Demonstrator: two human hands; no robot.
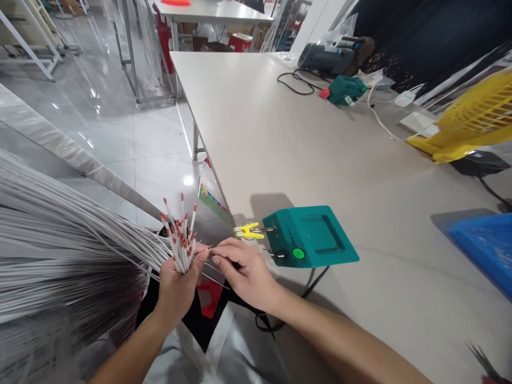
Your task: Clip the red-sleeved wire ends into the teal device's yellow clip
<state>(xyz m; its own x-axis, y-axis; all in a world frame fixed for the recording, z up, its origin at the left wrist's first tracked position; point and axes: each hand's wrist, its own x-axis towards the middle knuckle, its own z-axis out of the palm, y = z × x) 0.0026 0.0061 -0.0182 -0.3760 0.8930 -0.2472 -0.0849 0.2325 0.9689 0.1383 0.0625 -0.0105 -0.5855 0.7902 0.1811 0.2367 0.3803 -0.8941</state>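
My left hand [178, 288] is closed around a bundle of white wires [183, 256], whose stripped copper ends point upward. The thumb and forefinger of my right hand [248, 274] pinch at the copper tip of a single wire beside my left thumb. Just right of my hands a green box-shaped device [316, 237] sits at the table edge. It has a round green button [298, 253], and a yellow clip [248, 231] is attached to a metal post on its side. Behind my left hand, a large mass of white wires [72, 234] stretches off to the left.
The grey table [248, 122] spreads ahead and right. On it are a yellow fan [472, 117], a blue tray [486, 250], a small green machine [347, 90] and a dark motor-like machine [326, 57]. Scissors-like dark tips [482, 357] show at lower right. A red stool [210, 298] is below me.
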